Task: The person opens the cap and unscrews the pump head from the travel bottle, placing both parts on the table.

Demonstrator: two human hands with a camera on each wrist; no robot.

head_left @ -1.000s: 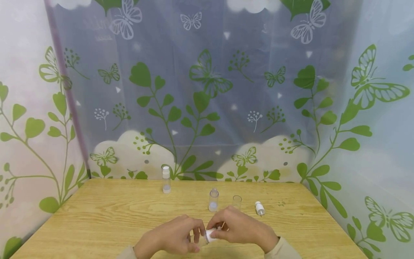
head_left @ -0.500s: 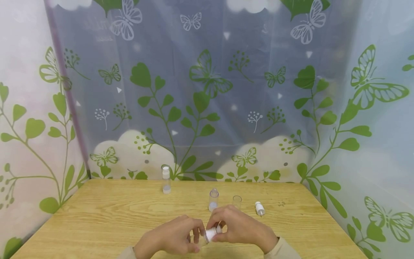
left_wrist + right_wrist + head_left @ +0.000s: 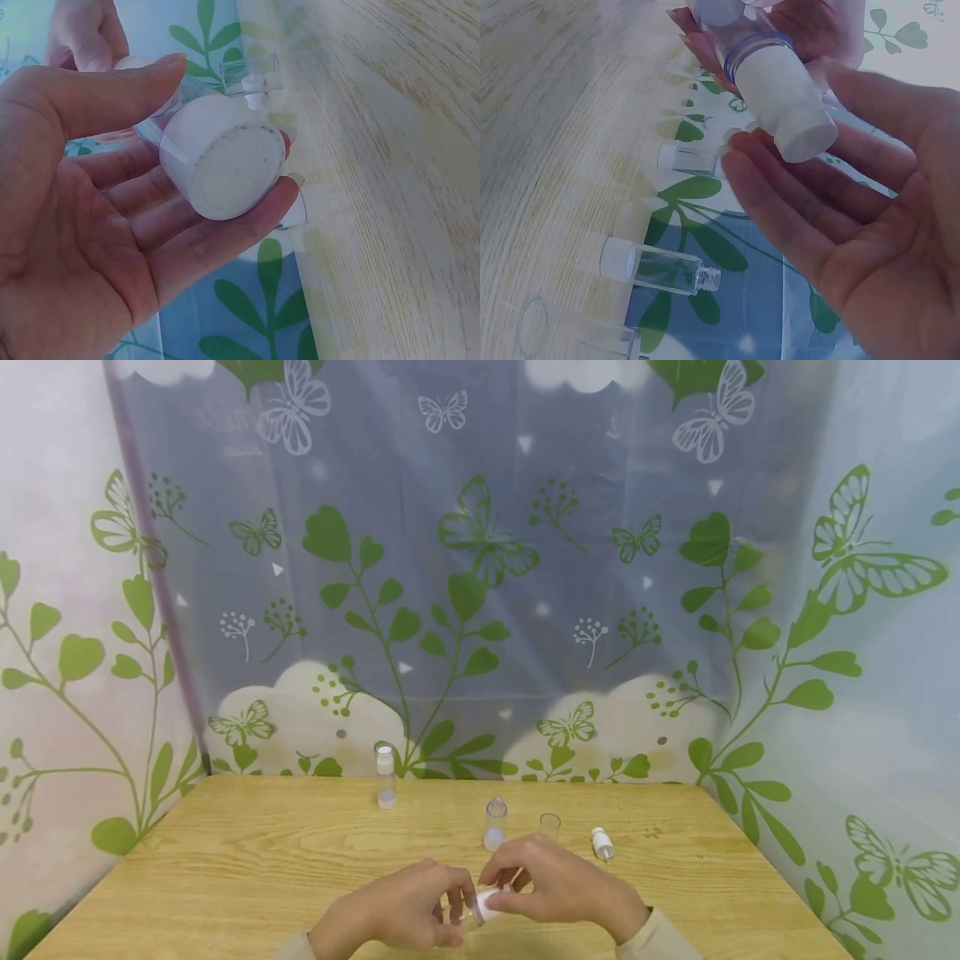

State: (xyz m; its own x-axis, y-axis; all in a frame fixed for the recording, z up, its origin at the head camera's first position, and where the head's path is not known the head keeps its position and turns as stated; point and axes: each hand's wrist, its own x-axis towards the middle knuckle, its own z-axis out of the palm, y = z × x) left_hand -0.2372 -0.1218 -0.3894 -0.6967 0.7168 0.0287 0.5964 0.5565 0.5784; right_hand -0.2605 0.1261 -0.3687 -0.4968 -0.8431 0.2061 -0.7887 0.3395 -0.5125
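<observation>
In my left hand [image 3: 416,902] is a small clear pump bottle, tilted, with its white base [image 3: 217,165] facing the left wrist camera. Thumb and fingers grip it around the body. At the other end is a white pump head [image 3: 776,86], screwed on or seated at the neck; which of these I cannot tell. My right hand [image 3: 558,889] holds this pump head between thumb and fingers, with the thumb lying on the white collar in the head view. Part of the bottle is hidden behind the fingers.
Beyond the hands stand an open-necked clear bottle [image 3: 495,827] and a clear cover [image 3: 550,828]. A separate white pump head [image 3: 602,843] lies to their right. Farther left stands a bottle with a white top [image 3: 386,777]. A patterned curtain [image 3: 450,610] closes off the wooden table's [image 3: 262,835] back.
My right thumb and fingers have shifted on the white pump head, loosening from it at half a second ago and now lying over its collar again. The left hand keeps still.
</observation>
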